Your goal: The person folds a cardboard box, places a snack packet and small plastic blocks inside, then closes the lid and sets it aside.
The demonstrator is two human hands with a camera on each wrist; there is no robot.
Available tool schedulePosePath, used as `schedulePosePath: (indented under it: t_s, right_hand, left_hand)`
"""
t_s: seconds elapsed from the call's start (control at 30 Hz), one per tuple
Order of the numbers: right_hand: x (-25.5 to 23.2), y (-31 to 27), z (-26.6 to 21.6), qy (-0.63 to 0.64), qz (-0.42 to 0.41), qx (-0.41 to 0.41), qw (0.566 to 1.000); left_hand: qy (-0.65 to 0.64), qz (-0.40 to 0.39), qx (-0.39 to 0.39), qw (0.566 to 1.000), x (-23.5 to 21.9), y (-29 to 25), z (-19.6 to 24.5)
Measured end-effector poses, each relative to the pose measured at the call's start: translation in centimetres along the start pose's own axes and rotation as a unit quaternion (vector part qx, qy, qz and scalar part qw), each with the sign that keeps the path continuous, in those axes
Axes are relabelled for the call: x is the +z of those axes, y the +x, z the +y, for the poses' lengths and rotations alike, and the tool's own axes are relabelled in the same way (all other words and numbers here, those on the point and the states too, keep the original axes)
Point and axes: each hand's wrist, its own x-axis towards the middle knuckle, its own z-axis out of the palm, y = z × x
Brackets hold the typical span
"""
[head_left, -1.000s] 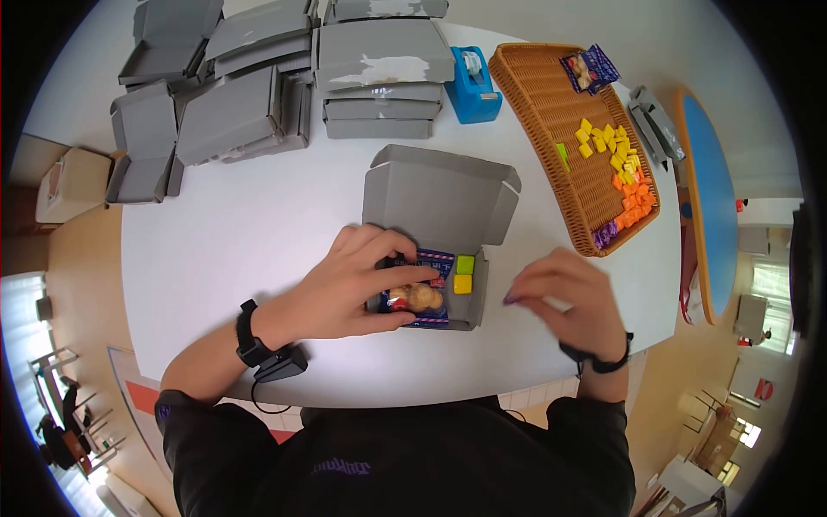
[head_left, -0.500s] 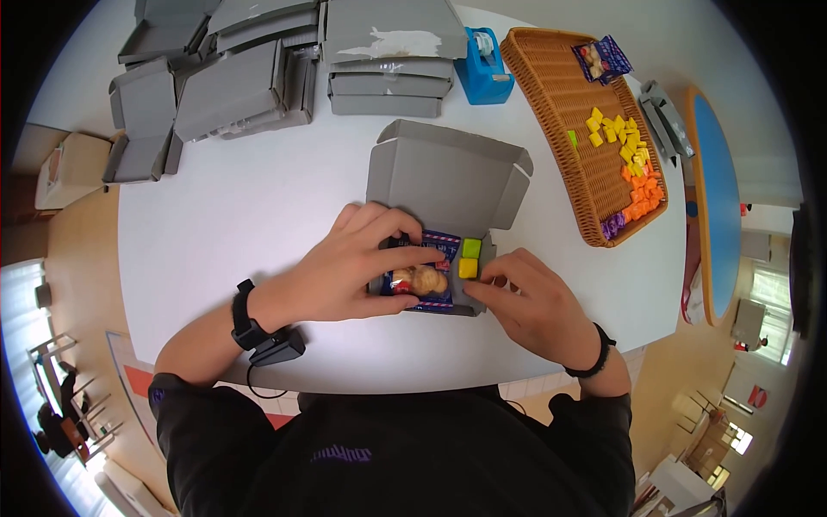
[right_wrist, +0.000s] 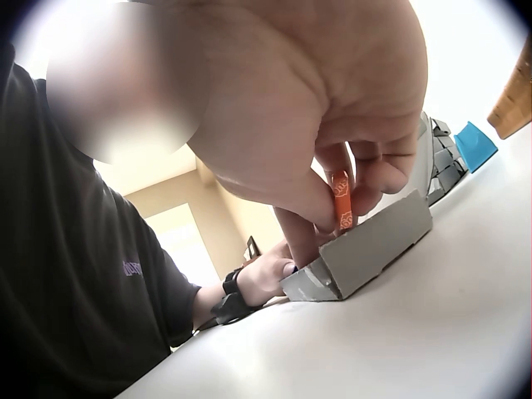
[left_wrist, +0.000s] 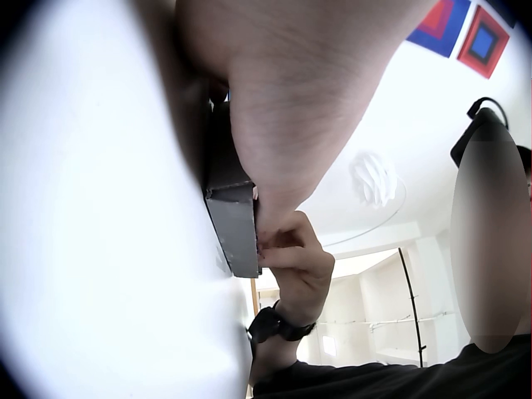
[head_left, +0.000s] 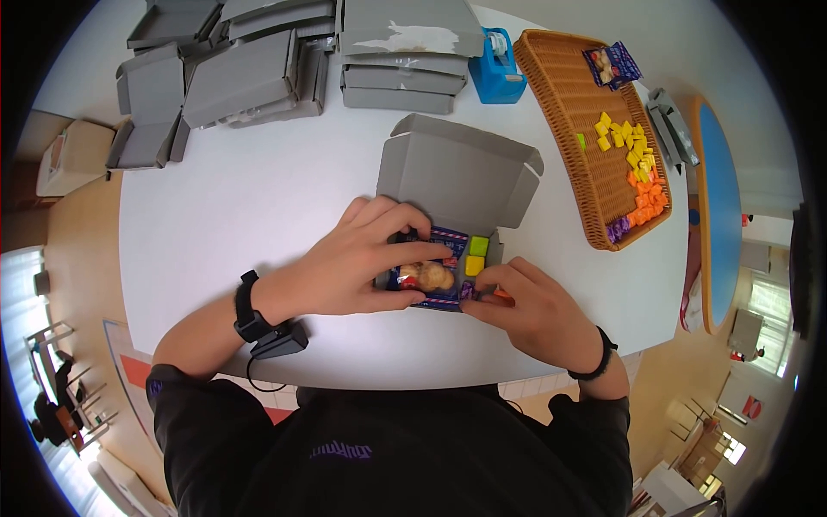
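Packet (head_left: 431, 277) partly hidden by left fingers (head_left: 412, 252), orange piece (right_wrist: 342, 201) by right fingers (head_left: 501, 277), far boxes (head_left: 177, 23) cropped

Shirt (head_left: 388, 470): we see one short line of purple lettering (head_left: 341, 451) across the chest, too blurred for us to spell out.
Sleeve (head_left: 194, 414): we find a small purple mark, which we cannot read.
Boxed packet (head_left: 431, 276): we see pale characters on dark blue, partly covered and too small to read.
Basket packet (head_left: 612, 65): we make out pale print, not legible.
Orange sweet (right_wrist: 342, 199): we see a white printed pattern, but read no word.
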Motion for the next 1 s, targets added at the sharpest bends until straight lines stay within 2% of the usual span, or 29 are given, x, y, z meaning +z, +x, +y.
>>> schedulePosePath:
  t_s: [0.17,0.37,0.47,0.57,0.67,0.77,1.0]
  right_hand:
    - [0.1,-0.1,-0.2,-0.017,0.002,0.024,1.0]
    - [-0.1,-0.1,0.1,-0.009,0.014,0.017,1.0]
    - [-0.7,-0.2,0.2,0.08,0.053,0.09,0.991]
    - [-0.9,-0.3,0.6,0.157,0.134,0.144,0.968]
    - [-0.3,0.1,1.0,0.206,0.17,0.131,0.955]
    - [-0.2,0.6,0.8,0.156,0.133,0.114,0.972]
    - [0.3,0.8,1.0,0.151,0.129,0.075,0.977]
  left_hand:
    - [0.003,-0.006,-0.005,1.0,0.0,0.0,0.1]
    - [0.004,-0.005,-0.004,1.0,0.0,0.1,0.0]
    - [0.002,-0.006,-0.004,1.0,0.1,0.0,0.0]
    - [0.001,-0.007,-0.007,1.0,0.0,0.0,0.1]
    - [-0.001,-0.008,-0.007,1.0,0.0,0.0,0.1]
    - [0.0,-0.005,-0.003,1.0,0.1,0.0,0.0]
    - [0.006,-0.002,-0.004,1.0,0.1,-0.1,0.0]
